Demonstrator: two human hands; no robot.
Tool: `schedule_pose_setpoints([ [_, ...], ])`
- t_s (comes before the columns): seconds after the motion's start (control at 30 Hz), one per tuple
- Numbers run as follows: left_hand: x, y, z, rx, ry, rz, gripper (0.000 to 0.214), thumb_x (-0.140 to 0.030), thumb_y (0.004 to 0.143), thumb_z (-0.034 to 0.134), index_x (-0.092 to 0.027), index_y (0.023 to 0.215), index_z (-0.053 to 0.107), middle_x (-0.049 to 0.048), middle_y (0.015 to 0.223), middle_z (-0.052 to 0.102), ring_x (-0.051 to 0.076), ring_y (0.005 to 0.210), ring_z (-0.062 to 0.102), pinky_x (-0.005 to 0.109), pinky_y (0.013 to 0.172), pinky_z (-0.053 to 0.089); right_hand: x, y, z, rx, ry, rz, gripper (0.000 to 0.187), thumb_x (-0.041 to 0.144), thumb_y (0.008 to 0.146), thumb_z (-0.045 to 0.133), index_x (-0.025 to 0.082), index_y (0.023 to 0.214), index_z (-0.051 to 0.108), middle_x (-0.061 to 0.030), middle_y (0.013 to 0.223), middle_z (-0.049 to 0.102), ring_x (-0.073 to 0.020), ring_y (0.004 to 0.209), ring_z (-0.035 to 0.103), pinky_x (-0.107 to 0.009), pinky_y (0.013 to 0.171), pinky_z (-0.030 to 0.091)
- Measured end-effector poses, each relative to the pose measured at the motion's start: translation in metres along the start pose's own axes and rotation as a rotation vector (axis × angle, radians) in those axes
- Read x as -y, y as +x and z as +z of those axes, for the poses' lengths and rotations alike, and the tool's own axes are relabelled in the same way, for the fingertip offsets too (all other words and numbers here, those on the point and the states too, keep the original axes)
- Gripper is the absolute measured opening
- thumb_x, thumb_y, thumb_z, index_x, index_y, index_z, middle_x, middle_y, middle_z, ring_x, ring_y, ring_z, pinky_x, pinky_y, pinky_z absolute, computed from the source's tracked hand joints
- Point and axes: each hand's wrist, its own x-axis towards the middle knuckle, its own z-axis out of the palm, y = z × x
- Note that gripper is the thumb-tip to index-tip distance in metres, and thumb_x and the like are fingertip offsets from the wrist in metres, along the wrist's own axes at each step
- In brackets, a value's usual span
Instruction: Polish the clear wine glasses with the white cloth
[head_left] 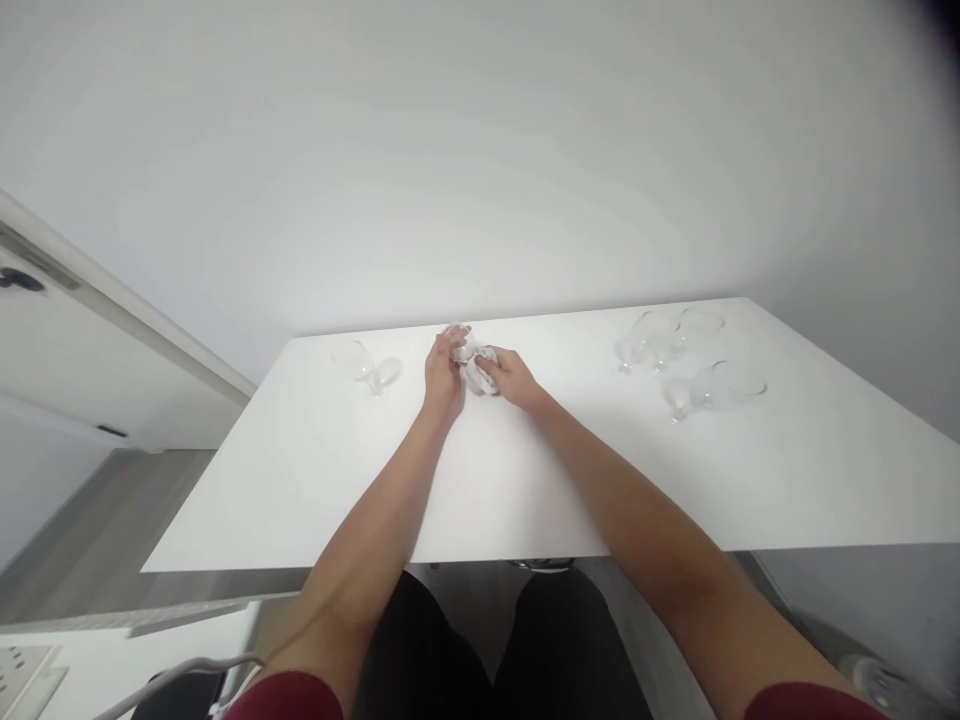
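Near the table's far edge, my left hand (444, 375) is curled around a clear glass (466, 346), its fingertips over the glass's far side. A crumpled white cloth (480, 380) is pinched in my right hand (514, 378) and pressed against the near right side of that glass. The two hands are close together, and they and the cloth hide much of the glass's shape. To the left of my hands, another clear glass (367, 372) rests on the white table (322, 480).
At the table's right are several more clear glasses, with one glass (709, 390) nearer me than the others (649, 345). A plain wall (480, 180) rises behind the table. A door (90, 350) is at the left, and a grey cable (180, 675) runs at lower left.
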Motion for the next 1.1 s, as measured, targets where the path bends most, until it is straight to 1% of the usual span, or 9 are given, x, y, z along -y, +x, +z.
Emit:
schedule_pose_setpoints([
  [0.13,-0.002,0.003,-0.006,-0.093,0.053,0.028,0.053,-0.07,0.099,0.059,-0.026,0.121,0.076,0.0108,0.152,0.067,0.024,0.135,0.063,0.034,0.103,0.052,-0.007,0.008,-0.011,-0.439,0.073,-0.217,0.045,0.068,0.083,0.079,0.026,0.095,0.07,0.0014,0.083,0.069,-0.0161,0.08,0.065,-0.024,0.065,0.052],
  [0.2,-0.004,0.005,-0.008,-0.126,-0.028,0.032,0.05,-0.069,0.101,0.056,-0.028,0.124,0.074,0.009,0.159,0.061,0.023,0.14,0.06,0.032,0.103,0.053,-0.009,0.013,-0.015,-0.53,0.235,-0.242,0.045,0.069,0.084,0.076,0.027,0.099,0.069,0.0009,0.089,0.071,-0.0171,0.088,0.068,-0.026,0.07,0.055],
  [0.37,-0.006,0.002,-0.006,-0.03,-0.068,0.067,0.045,-0.06,0.094,0.075,-0.03,0.127,0.07,0.0086,0.164,0.056,0.025,0.144,0.058,0.034,0.104,0.055,-0.009,0.017,-0.009,-0.236,0.446,-0.064,0.047,0.07,0.087,0.069,0.025,0.101,0.066,-0.0026,0.09,0.072,-0.0215,0.088,0.071,-0.031,0.07,0.059],
  [0.5,-0.001,-0.004,-0.002,0.075,0.03,0.059,0.052,-0.061,0.088,0.081,-0.031,0.129,0.07,0.0105,0.159,0.061,0.027,0.141,0.061,0.035,0.1,0.056,-0.01,0.013,-0.002,-0.399,0.262,-0.033,0.038,0.062,0.089,0.07,0.026,0.099,0.064,0.0005,0.084,0.067,-0.0174,0.074,0.065,-0.028,0.063,0.055],
  [0.63,0.003,-0.005,-0.002,0.112,0.085,0.034,0.054,-0.066,0.088,0.079,-0.03,0.127,0.07,0.0118,0.157,0.062,0.028,0.143,0.059,0.035,0.099,0.056,-0.003,0.003,0.001,-0.599,-0.138,-0.258,0.025,0.052,0.098,0.062,0.027,0.097,0.059,0.0011,0.084,0.063,-0.017,0.078,0.062,-0.029,0.074,0.054],
  [0.73,0.001,-0.005,0.0,0.154,0.078,-0.01,0.053,-0.065,0.086,0.081,-0.028,0.124,0.072,0.0123,0.154,0.064,0.029,0.145,0.058,0.036,0.1,0.057,0.002,-0.002,0.002,-0.641,-0.233,-0.346,0.022,0.047,0.096,0.063,0.026,0.096,0.056,0.0024,0.081,0.06,-0.0168,0.077,0.059,-0.03,0.076,0.053],
  [0.8,-0.004,-0.006,0.001,0.166,0.059,-0.024,0.053,-0.064,0.085,0.083,-0.028,0.122,0.072,0.0121,0.155,0.064,0.029,0.145,0.057,0.036,0.101,0.056,0.004,-0.002,0.001,-0.582,-0.122,-0.29,0.028,0.049,0.09,0.068,0.025,0.088,0.054,0.0027,0.077,0.057,-0.0155,0.072,0.056,-0.028,0.068,0.052],
  [0.97,-0.011,-0.007,0.002,0.166,0.027,-0.013,0.05,-0.059,0.084,0.086,-0.03,0.122,0.072,0.0114,0.159,0.061,0.029,0.144,0.058,0.037,0.101,0.055,0.004,0.004,-0.006,-0.311,0.307,0.087,0.04,0.056,0.076,0.075,0.026,0.083,0.05,0.0044,0.063,0.053,-0.012,0.05,0.045,-0.023,0.039,0.035],
  [1.1,-0.007,-0.009,0.004,0.163,-0.014,-0.051,0.045,-0.048,0.085,0.089,-0.029,0.123,0.072,0.0134,0.155,0.063,0.029,0.142,0.059,0.037,0.101,0.054,0.005,0.004,-0.008,-0.416,0.39,0.094,0.037,0.05,0.071,0.077,0.026,0.083,0.051,0.0058,0.058,0.051,-0.0115,0.046,0.045,-0.022,0.035,0.032],
])
